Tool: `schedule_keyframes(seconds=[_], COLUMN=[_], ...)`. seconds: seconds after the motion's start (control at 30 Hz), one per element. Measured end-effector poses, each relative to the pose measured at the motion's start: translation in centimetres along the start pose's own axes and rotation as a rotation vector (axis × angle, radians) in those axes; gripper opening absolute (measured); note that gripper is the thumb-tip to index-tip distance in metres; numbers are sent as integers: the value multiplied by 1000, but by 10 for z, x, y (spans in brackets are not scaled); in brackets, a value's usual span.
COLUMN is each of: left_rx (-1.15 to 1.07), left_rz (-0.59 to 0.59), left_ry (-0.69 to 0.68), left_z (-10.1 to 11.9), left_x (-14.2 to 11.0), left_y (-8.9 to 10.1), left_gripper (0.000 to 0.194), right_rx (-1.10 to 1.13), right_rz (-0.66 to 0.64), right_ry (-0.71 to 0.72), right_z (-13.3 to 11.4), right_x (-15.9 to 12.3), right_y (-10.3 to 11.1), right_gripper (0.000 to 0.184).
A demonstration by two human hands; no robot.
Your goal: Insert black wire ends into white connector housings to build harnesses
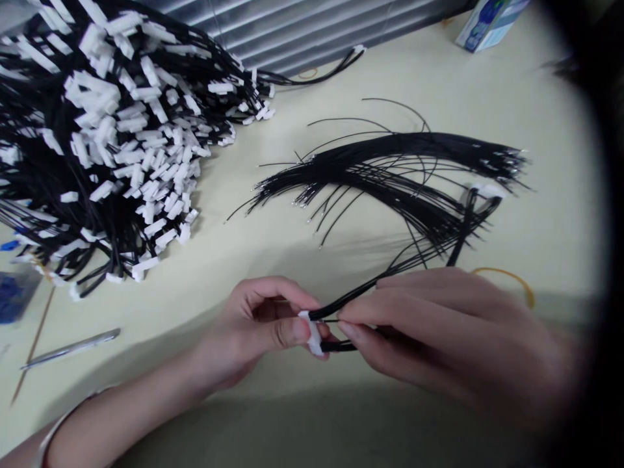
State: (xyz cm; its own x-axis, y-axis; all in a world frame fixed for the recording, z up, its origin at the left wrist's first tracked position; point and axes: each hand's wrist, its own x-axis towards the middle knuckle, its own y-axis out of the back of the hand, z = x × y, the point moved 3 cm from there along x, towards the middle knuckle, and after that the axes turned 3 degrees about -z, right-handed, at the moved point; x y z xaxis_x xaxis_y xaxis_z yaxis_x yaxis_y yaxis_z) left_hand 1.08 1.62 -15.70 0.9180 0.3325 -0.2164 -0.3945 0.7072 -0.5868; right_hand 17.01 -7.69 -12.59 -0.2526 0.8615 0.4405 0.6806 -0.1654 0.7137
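Note:
Low in the middle of the head view, my left hand (273, 322) pinches a white plastic connector (312, 335) between thumb and fingers. Black wires (361, 288) run out of the connector's right side in two groups, upper and lower. My right hand (429, 325) is closed, with thumb and forefinger on a thin black wire (330, 320) whose tip is at the connector, between those groups. Whether the tip sits inside the housing I cannot tell. A second white connector (489, 190) lies at the far end of the wires, beyond my right hand.
Loose black wires (370, 156) lie fanned out behind my hands. At the left rises a large heap of wired white connectors (131, 130). A metal tweezer-like tool (73, 349) crosses a thin wooden stick (36, 338). A carton (490, 23) stands far right, and a yellow band (511, 276) lies nearer.

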Motion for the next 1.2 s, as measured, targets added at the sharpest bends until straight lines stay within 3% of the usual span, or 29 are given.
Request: schedule_keyframes(seconds=[0.7,1.2], left_rx=[48,92], left_rz=[8,21], left_ry=[5,4], left_z=[-1,-2], left_x=[0,-2], left_y=[2,3], left_gripper=[15,17], right_rx=[80,-14], right_rz=[-54,-6], right_ry=[-100,-9], right_z=[-1,-5], right_x=[-1,-2], right_y=[-2,-8], right_gripper=[14,15])
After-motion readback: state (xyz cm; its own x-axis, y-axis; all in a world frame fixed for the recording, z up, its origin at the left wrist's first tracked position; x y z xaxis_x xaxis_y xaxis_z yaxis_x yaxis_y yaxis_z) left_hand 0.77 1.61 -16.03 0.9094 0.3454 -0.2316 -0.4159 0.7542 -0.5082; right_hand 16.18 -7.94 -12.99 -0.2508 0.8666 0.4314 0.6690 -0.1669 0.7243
